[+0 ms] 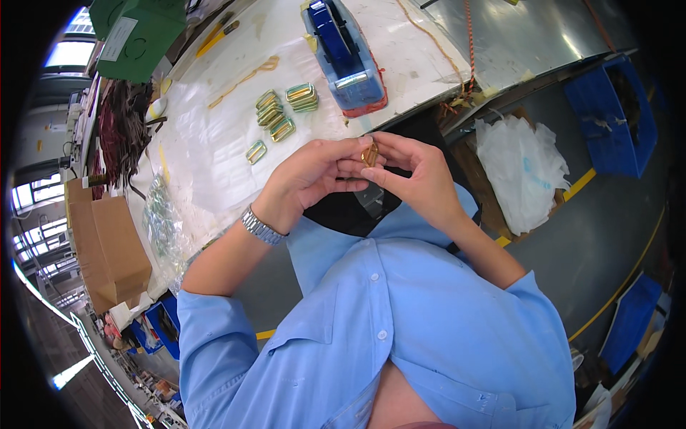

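Between my two hands, just off the table's front edge, is a small gold-coloured metal buckle [369,154]. My left hand [325,166], with a silver watch on its wrist, pinches the buckle from the left between thumb and fingers. From the other side the thumb and fingertips of my right hand [414,168] close on it too. Several similar buckles [270,111] lie stacked on the plastic-covered table beyond my left hand. Another small pile of buckles [302,97] sits to their right, and a single buckle [256,151] lies apart, nearer to me.
A blue tape dispenser [350,64] stands on the white table [286,43]. At the left are a clear plastic bag [163,214], a cardboard box [111,247] and a green box [139,39]. A white plastic bag [518,168] fills a carton at the right, near a blue bin [607,118].
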A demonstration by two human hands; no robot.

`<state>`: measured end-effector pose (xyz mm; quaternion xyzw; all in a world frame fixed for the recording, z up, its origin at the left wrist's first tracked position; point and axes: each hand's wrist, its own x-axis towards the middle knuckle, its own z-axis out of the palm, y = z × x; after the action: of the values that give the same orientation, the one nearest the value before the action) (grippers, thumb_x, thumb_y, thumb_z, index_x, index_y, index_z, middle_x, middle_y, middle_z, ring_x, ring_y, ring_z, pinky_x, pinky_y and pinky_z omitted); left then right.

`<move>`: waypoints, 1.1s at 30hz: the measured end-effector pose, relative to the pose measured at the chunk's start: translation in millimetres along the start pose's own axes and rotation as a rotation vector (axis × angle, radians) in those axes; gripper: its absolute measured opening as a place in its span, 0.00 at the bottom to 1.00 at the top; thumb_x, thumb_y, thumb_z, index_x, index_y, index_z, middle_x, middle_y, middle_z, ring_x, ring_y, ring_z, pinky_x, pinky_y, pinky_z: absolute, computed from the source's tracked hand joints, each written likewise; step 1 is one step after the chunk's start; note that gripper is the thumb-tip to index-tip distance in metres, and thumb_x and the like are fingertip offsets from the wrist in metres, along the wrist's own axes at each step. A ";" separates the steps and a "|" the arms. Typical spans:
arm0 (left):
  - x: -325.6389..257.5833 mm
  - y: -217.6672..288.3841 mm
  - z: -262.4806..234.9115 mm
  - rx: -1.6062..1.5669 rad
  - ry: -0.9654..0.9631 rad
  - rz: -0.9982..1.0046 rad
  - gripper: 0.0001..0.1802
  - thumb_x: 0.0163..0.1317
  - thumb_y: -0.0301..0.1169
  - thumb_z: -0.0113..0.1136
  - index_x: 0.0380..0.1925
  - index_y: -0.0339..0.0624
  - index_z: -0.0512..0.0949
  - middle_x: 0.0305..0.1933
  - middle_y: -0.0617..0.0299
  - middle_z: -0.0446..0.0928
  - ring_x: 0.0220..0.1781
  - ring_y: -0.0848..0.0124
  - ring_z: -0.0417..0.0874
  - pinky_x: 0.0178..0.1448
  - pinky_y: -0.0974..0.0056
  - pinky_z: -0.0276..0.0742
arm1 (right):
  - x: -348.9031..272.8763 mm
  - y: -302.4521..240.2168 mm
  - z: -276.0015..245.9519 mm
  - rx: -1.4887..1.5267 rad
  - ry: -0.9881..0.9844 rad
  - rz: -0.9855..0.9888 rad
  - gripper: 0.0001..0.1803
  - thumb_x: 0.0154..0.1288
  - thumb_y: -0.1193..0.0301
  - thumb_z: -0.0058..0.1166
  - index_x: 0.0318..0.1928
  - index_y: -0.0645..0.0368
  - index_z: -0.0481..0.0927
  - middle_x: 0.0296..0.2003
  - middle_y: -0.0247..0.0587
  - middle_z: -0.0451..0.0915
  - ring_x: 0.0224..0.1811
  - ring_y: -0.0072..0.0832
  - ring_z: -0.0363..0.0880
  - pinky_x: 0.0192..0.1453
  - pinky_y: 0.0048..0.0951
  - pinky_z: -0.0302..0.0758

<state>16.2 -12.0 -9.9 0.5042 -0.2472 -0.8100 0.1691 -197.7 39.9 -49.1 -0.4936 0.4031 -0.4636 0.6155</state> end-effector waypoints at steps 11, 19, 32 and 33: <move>-12.0 -58.8 39.7 0.854 0.573 1.210 0.08 0.65 0.17 0.71 0.43 0.32 0.86 0.42 0.55 0.88 0.41 0.67 0.90 0.47 0.66 0.85 | 1.5 -5.5 8.3 0.317 0.040 0.124 0.23 0.74 0.75 0.69 0.63 0.76 0.81 0.53 0.50 0.90 0.54 0.23 0.89 0.59 0.23 0.85; -5.1 -43.0 34.8 0.971 0.600 1.247 0.04 0.69 0.21 0.69 0.41 0.32 0.87 0.35 0.54 0.87 0.35 0.67 0.88 0.40 0.66 0.82 | 0.9 -10.2 9.7 0.323 0.053 0.150 0.21 0.77 0.72 0.66 0.62 0.75 0.82 0.52 0.48 0.91 0.54 0.23 0.89 0.59 0.24 0.85; -12.6 35.8 14.3 0.655 0.182 0.580 0.12 0.76 0.30 0.66 0.35 0.31 0.87 0.27 0.64 0.83 0.26 0.78 0.83 0.32 0.71 0.81 | 22.1 -3.7 -8.0 0.044 -0.089 0.053 0.27 0.75 0.78 0.63 0.71 0.73 0.75 0.59 0.51 0.87 0.60 0.32 0.88 0.66 0.34 0.84; -10.8 38.3 11.8 0.602 0.146 0.545 0.13 0.76 0.31 0.67 0.34 0.31 0.87 0.27 0.64 0.83 0.25 0.78 0.83 0.30 0.71 0.81 | 28.5 -6.9 -10.3 -0.001 -0.068 -0.064 0.30 0.74 0.79 0.64 0.72 0.73 0.73 0.60 0.51 0.86 0.61 0.32 0.87 0.67 0.34 0.83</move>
<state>11.3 -35.1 24.2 0.5034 -0.5847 -0.5893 0.2395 -201.7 9.3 -45.4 -0.5221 0.3660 -0.4660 0.6135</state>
